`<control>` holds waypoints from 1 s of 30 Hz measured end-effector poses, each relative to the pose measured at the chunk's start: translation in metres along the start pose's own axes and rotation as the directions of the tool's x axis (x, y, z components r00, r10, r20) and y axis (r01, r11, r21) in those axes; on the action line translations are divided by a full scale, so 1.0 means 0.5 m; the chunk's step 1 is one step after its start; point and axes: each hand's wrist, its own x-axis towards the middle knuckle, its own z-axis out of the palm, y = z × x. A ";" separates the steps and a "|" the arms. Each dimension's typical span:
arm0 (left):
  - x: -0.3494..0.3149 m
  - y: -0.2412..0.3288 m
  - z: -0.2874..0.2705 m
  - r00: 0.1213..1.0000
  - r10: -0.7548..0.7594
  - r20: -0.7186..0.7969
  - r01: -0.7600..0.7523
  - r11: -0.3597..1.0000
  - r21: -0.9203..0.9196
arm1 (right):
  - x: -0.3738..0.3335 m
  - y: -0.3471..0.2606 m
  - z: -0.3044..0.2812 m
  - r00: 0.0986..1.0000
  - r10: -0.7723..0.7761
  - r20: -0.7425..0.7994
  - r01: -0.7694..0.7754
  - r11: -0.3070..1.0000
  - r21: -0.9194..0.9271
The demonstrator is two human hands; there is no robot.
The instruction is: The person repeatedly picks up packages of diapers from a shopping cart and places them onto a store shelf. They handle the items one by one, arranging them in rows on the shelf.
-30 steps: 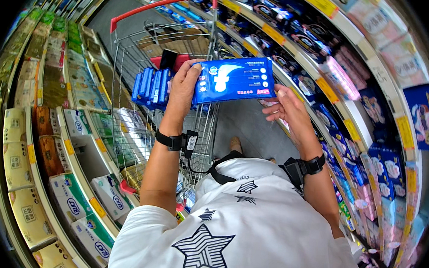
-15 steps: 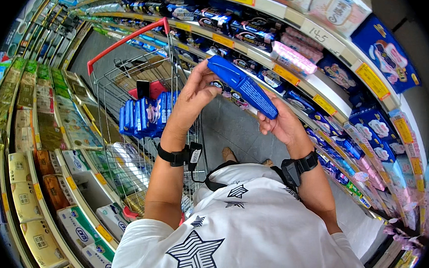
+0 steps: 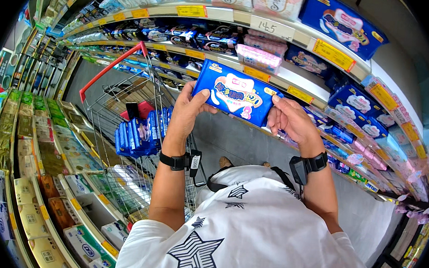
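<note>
Between both hands a blue pack of sanitary pads (image 3: pixel 234 94), with a pink and white print, is held up with its broad printed face toward me. My left hand (image 3: pixel 190 107) grips its left end, the thumb lying on the front. At the other end, my right hand (image 3: pixel 292 118) pinches the right edge near the upper corner, with its lower fingers curled. Left of my left hand stands a wire shopping cart (image 3: pixel 111 108) with a red handle. Several similar blue packs (image 3: pixel 137 134) stand in a row inside it.
A shelf (image 3: pixel 222 16) with yellow price tags curves along the far and right sides. On it sit a pink pack (image 3: pixel 258 58) and a large blue pack (image 3: pixel 342 24). To the left, another shelf holds cream tissue packs (image 3: pixel 32 219). A cardboard box (image 3: pixel 130 94) lies in the cart.
The pack has been turned from its narrow side to its broad printed front and sits slightly lower. The view has shifted, bringing more of the upper shelf into sight.
</note>
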 end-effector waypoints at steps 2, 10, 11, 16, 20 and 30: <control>-0.004 -0.007 0.015 1.000 -0.002 0.010 0.002 1.000 -0.008 | -0.017 0.002 -0.003 0.999 -0.021 -0.039 0.021 1.000 -0.003; -0.007 -0.018 0.066 1.000 0.004 0.024 -0.004 1.000 0.013 | -0.067 -0.003 -0.027 0.989 -0.055 -0.141 0.050 0.998 -0.038; -0.003 -0.010 0.080 1.000 0.002 0.028 -0.002 1.000 0.005 | -0.073 -0.016 -0.029 0.989 -0.065 -0.129 0.063 0.998 -0.016; -0.010 -0.013 0.113 0.995 0.007 0.095 -0.005 1.000 -0.016 | -0.117 -0.044 -0.037 0.971 -0.129 -0.203 0.112 0.989 -0.091; -0.014 -0.016 0.146 0.992 0.028 0.123 -0.022 0.999 -0.049 | -0.139 -0.050 -0.047 0.958 -0.160 -0.240 0.148 0.987 -0.067; -0.022 -0.014 0.195 0.992 0.023 0.126 -0.021 1.000 -0.017 | -0.163 -0.049 -0.075 0.947 -0.169 -0.274 0.159 0.985 -0.058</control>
